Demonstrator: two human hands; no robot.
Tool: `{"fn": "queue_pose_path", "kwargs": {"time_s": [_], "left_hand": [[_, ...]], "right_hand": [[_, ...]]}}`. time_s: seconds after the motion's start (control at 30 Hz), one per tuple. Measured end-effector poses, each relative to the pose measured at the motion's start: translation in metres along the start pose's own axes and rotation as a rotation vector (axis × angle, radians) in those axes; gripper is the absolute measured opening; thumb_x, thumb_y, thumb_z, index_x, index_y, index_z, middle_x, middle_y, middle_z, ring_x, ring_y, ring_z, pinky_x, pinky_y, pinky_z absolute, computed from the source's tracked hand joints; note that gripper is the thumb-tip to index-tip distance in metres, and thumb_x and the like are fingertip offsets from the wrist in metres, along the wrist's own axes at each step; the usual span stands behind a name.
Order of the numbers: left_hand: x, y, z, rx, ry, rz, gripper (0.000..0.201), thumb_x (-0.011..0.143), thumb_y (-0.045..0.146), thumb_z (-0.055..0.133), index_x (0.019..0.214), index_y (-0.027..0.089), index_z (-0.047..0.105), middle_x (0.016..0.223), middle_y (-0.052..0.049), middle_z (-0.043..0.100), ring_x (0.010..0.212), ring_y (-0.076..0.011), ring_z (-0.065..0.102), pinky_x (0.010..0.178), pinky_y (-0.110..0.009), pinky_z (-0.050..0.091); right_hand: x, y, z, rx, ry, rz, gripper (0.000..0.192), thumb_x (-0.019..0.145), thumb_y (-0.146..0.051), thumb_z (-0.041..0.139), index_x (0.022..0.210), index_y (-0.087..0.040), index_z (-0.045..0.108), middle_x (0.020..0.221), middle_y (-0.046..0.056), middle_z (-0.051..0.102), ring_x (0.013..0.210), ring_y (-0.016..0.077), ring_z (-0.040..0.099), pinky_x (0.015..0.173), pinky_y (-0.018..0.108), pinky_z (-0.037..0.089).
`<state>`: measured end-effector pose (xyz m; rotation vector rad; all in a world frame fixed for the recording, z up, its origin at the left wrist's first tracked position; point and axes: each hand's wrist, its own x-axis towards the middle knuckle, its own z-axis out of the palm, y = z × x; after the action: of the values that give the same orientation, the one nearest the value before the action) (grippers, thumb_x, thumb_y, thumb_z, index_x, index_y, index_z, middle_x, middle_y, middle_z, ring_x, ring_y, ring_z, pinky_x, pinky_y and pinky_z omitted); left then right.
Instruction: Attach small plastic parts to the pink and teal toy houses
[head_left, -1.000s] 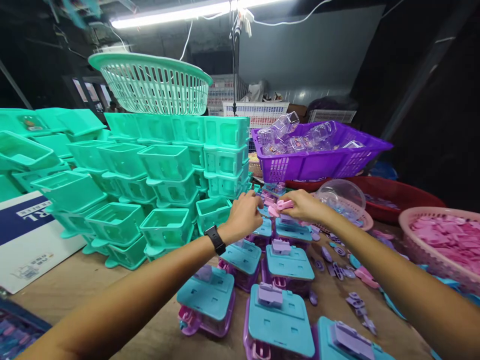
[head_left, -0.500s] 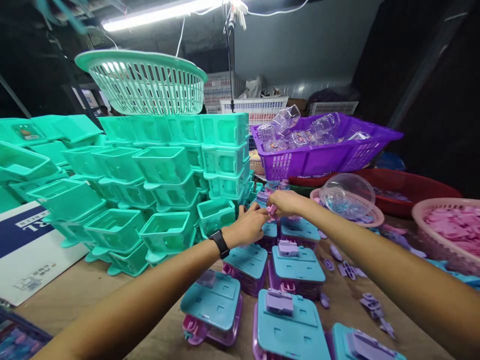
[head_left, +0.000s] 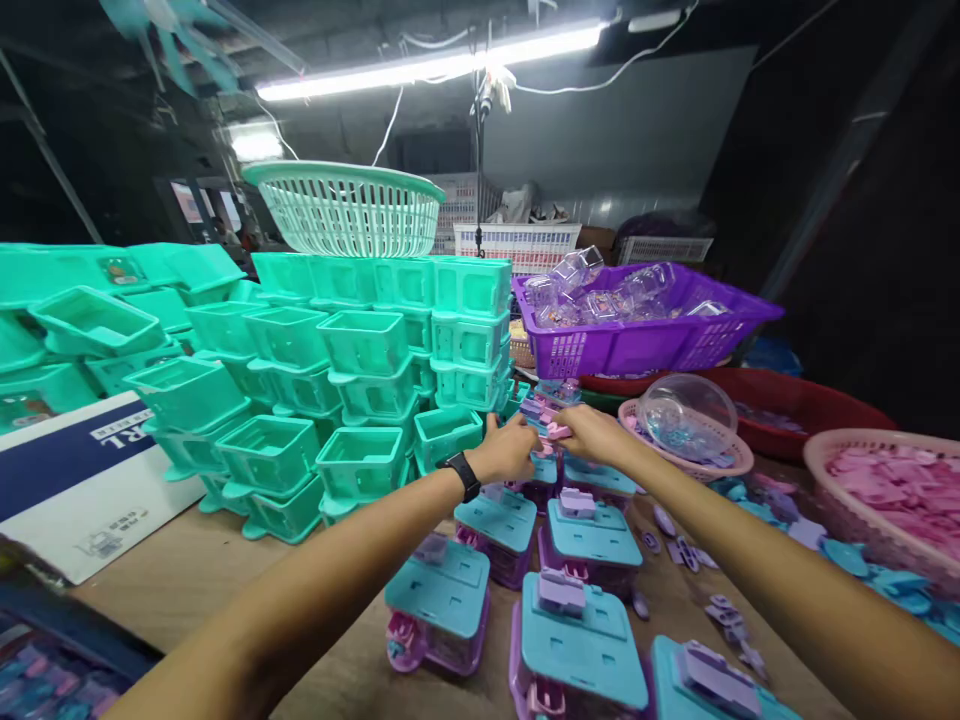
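Dim workshop under a bright tube lamp (head_left: 427, 68), with a wooden table (head_left: 150, 590) crowded by plastic parts. At the far middle of the table, a small pink clip (head_left: 557, 431), pinched between the two hands just above a row of purple boxes with blue lids (head_left: 592, 530). Pale pink, flat and short, only one end of it showing; the rest covered by fingers, so exact shape hard to tell. Left hand (head_left: 508, 452) and right hand (head_left: 596, 436) brought together, fingertips almost meeting, both closed on the clip; how firmly, not possible to say. Black wristband (head_left: 460, 474) on the left wrist. Under the hands, one blue-lidded box mostly hidden, only its edge seen. Nearer the camera, more of these boxes, each with a lilac latch on top; the nearest ones cut off by the lower edge. To the right, loose lilac pieces (head_left: 724, 615) scattered on the wood, a clear dome (head_left: 686, 400) inside a pink basket, a red tub (head_left: 810, 400) behind, and another pink basket (head_left: 885, 500) of pink parts, partly out of frame. Behind the hands, a purple crate (head_left: 637, 340) holding clear containers. To the left, tall stacks of green trays (head_left: 300, 380) with a green basket (head_left: 349, 210) on top, and a white and blue carton (head_left: 82, 480). Background beyond very dark, details not readable.
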<state>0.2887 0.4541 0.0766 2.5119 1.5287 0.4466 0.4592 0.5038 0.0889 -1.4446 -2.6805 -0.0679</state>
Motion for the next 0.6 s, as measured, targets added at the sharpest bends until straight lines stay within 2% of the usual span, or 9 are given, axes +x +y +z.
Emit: {"fn": "queue_pose_path", "kwargs": {"time_s": [0.07, 0.13, 0.2, 0.27, 0.33, 0.4, 0.5, 0.6], "left_hand": [[-0.003, 0.008, -0.002, -0.122, 0.097, -0.063, 0.019, 0.085, 0.015, 0.058, 0.092, 0.014, 0.075, 0.094, -0.01, 0.076, 0.102, -0.0296, 0.064, 0.086, -0.039, 0.048], [-0.01, 0.019, -0.001, -0.247, 0.176, -0.098, 0.029, 0.095, 0.031, 0.052, 0.105, 0.013, 0.073, 0.088, -0.008, 0.075, 0.084, -0.0224, 0.067, 0.07, -0.029, 0.048], [-0.018, 0.03, 0.004, -0.482, 0.255, -0.127, 0.033, 0.092, 0.04, 0.062, 0.109, 0.013, 0.071, 0.084, -0.005, 0.074, 0.074, -0.0181, 0.066, 0.061, -0.024, 0.045], [-0.026, 0.038, 0.01, -0.755, 0.324, -0.168, 0.032, 0.081, 0.037, 0.075, 0.1, 0.012, 0.072, 0.08, -0.005, 0.072, 0.071, -0.0166, 0.064, 0.059, -0.023, 0.043], [-0.032, 0.043, 0.013, -0.947, 0.351, -0.189, 0.024, 0.079, 0.031, 0.077, 0.091, 0.011, 0.071, 0.078, -0.005, 0.071, 0.07, -0.0154, 0.063, 0.06, -0.023, 0.043], [-0.037, 0.043, 0.012, -0.994, 0.34, -0.164, 0.016, 0.081, 0.024, 0.073, 0.09, 0.011, 0.071, 0.079, -0.004, 0.071, 0.07, -0.0135, 0.062, 0.063, -0.022, 0.045], [-0.044, 0.041, 0.005, -1.031, 0.329, -0.115, 0.007, 0.076, 0.016, 0.074, 0.082, 0.012, 0.072, 0.077, -0.003, 0.07, 0.07, -0.0124, 0.06, 0.066, -0.022, 0.045], [-0.05, 0.039, -0.002, -1.044, 0.323, -0.074, 0.013, 0.07, 0.011, 0.078, 0.082, 0.013, 0.074, 0.081, -0.003, 0.071, 0.076, -0.0134, 0.061, 0.071, -0.023, 0.046]], "right_hand": [[-0.016, -0.001, -0.003, 0.056, 0.042, 0.012, 0.017, 0.086, -0.019, 0.056, 0.088, -0.018, 0.073, 0.088, 0.01, 0.077, 0.085, 0.0239, 0.071, 0.066, 0.026, 0.043], [-0.033, -0.006, -0.005, 0.116, 0.069, 0.017, 0.02, 0.085, -0.015, 0.052, 0.086, -0.018, 0.071, 0.083, 0.006, 0.076, 0.081, 0.0209, 0.07, 0.066, 0.025, 0.042], [-0.047, -0.017, -0.005, 0.161, 0.112, 0.043, 0.021, 0.082, -0.013, 0.049, 0.084, -0.018, 0.069, 0.081, 0.006, 0.074, 0.078, 0.0201, 0.068, 0.065, 0.026, 0.04], [-0.058, -0.028, -0.004, 0.199, 0.192, 0.074, 0.019, 0.08, -0.013, 0.047, 0.08, -0.018, 0.066, 0.078, 0.006, 0.072, 0.074, 0.0201, 0.065, 0.062, 0.027, 0.037], [-0.065, -0.036, -0.004, 0.283, 0.246, 0.076, 0.014, 0.079, -0.016, 0.049, 0.078, -0.02, 0.062, 0.073, 0.004, 0.069, 0.069, 0.0191, 0.062, 0.06, 0.027, 0.035], [-0.07, -0.038, -0.005, 0.443, 0.213, 0.054, 0.009, 0.078, -0.022, 0.052, 0.079, -0.021, 0.061, 0.068, 0.001, 0.065, 0.063, 0.0175, 0.059, 0.057, 0.026, 0.036], [-0.074, -0.033, -0.005, 0.649, 0.12, -0.005, 0.015, 0.079, -0.032, 0.055, 0.084, -0.021, 0.064, 0.07, 0.0, 0.065, 0.06, 0.0174, 0.059, 0.057, 0.026, 0.043], [-0.079, -0.031, -0.005, 0.703, 0.126, -0.108, 0.03, 0.08, -0.038, 0.055, 0.101, -0.02, 0.068, 0.09, 0.004, 0.072, 0.079, 0.0219, 0.066, 0.073, 0.032, 0.052]]}}
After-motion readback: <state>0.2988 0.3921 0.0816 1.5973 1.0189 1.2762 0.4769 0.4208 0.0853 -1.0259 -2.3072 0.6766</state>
